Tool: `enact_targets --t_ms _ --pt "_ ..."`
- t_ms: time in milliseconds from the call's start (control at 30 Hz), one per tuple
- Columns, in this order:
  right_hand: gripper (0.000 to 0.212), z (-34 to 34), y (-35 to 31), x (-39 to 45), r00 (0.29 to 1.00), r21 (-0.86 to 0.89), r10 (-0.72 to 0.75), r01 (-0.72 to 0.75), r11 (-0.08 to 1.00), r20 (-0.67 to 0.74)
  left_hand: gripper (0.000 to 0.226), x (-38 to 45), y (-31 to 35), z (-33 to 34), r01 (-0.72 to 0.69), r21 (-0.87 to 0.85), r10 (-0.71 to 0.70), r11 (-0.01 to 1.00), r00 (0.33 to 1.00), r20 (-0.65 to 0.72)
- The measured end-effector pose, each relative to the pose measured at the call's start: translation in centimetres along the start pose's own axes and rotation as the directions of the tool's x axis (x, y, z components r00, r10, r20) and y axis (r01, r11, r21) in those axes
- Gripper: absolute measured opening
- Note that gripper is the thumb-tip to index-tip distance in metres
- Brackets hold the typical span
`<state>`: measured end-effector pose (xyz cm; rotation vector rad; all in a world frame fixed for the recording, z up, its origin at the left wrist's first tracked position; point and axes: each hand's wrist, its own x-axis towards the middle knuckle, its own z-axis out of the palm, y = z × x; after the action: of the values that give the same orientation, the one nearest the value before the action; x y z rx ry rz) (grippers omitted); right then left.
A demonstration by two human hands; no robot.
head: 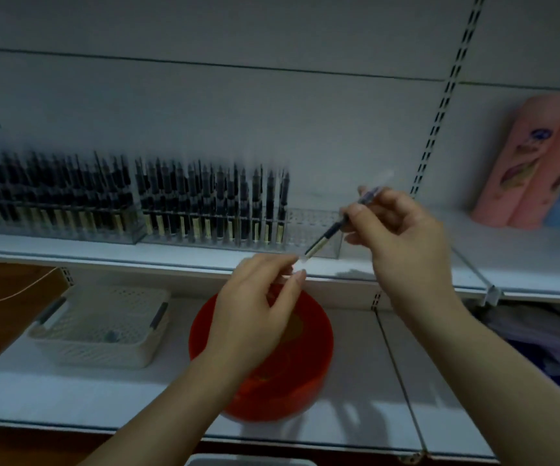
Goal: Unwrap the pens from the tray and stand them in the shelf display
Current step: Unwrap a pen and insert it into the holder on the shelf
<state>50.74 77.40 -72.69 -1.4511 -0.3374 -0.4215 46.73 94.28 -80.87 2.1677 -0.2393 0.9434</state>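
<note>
Tray [100, 331] was seen low on the left | left hand [255, 314] grip was pinched on wrapper end [300, 264] | pen [325, 235] was clamped in right hand [403, 237] grip before display [312, 230] | sleeve best drawn straight along barrel.

Two bare forearms in view, no sleeves, no watch, no rings or bands. Left hand [255, 307] and right hand [403, 243]: short plain fingernails, unpainted. No gloves. Picture slightly blurred; finer detail unreadable.
</note>
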Motion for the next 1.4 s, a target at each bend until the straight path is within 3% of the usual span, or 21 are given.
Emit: enact_targets --t_ms 100,233,433,600,700,767,933,1100,1200,1400 --pt "0.012 0.4 -1.3 3.5 0.998 -0.044 -0.065 0.064 0.997 -0.012 0.04 2.4 0.3 0.2 -0.055 0.16 0.068 0.986 0.995 -0.078" --pt "0.013 2.2 -0.9 7.0 0.993 -0.179 -0.114 0.114 0.977 0.012 0.046 3.6 -0.2 0.8 -0.05 0.354 0.07 0.934 0.997 -0.043" --pt "0.016 3.5 0.5 9.6 0.977 -0.444 -0.147 0.201 0.873 0.154 0.05 3.0 -0.8 0.9 -0.057 0.466 0.074 0.883 0.997 -0.018" --pt "0.007 4.4 0.6 10.7 0.952 -0.531 -0.097 0.244 0.812 0.29 0.046 3.2 -1.3 1.1 -0.08 0.486 0.1 0.87 0.995 -0.014" --pt "0.012 4.9 1.1 10.4 0.913 -0.695 -0.062 0.35 0.628 0.403 0.046 3.3 -1.4 1.3 -0.072 0.487 0.1 0.871 0.995 -0.031" --pt "0.018 4.9 1.5 9.9 0.904 -0.727 -0.034 0.365 0.582 0.427 0.047 3.3 -1.4 1.3 -0.073 0.489 0.104 0.869 0.994 -0.037" --pt "0.02 5.0 1.9 9.6 0.912 -0.717 -0.035 0.344 0.606 0.408 0.046 3.3 -1.3 1.3 -0.077 0.491 0.109 0.868 0.993 -0.037" --pt "0.004 5.0 2.5 9.6 0.935 -0.647 0.036 0.215 0.731 0.352 0.047 3.2 -1.4 1.3 -0.074 0.446 0.095 0.892 0.995 -0.025" --pt "0.003 5.0 2.6 9.4 0.925 -0.67 0.013 0.265 0.693 0.38 0.048 3.3 -1.5 1.0 -0.081 0.436 0.092 0.896 0.996 -0.003" --pt "0.026 4.8 2.4 8.8 0.929 -0.732 0.028 0.272 0.625 0.369 0.047 3.2 -1.7 0.3 -0.094 0.34 0.094 0.936 0.995 0.017"
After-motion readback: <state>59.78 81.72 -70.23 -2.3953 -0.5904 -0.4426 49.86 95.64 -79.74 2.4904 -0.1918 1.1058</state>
